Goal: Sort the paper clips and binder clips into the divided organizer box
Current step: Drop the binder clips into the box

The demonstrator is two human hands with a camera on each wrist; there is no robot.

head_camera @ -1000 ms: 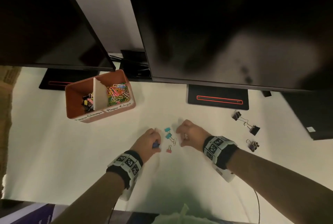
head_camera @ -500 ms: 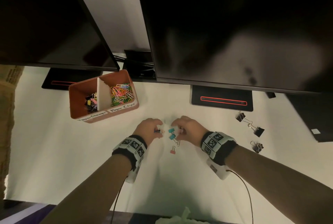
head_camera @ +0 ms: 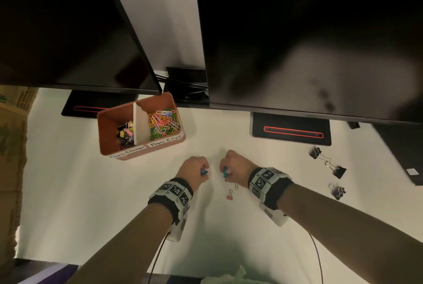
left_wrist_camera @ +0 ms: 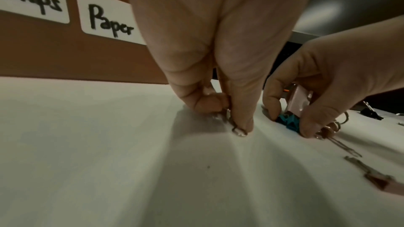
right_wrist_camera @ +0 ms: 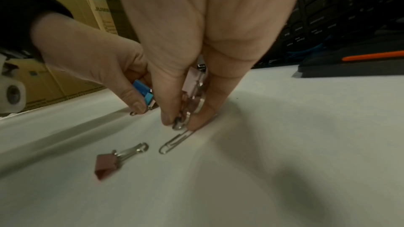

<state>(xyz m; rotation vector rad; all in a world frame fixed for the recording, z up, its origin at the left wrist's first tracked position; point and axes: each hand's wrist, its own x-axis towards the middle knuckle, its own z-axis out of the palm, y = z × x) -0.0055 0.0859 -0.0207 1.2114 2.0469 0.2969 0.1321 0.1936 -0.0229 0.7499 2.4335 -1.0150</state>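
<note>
My left hand (head_camera: pixel 193 168) pinches a blue clip (right_wrist_camera: pixel 143 91). My right hand (head_camera: pixel 235 166) grips teal and pink clips (head_camera: pixel 225 172) on the desk (head_camera: pixel 91 192).

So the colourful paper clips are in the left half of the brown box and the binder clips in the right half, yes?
Not quite: the halves are swapped. The head view shows the paper clips in the right half of the box, and the binder clips in the left half.

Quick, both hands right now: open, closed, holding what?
Left hand: closed, pinching a blue binder clip just above the table.
Right hand: closed, gripping small binder clips, teal and pink, at the table surface.
</note>
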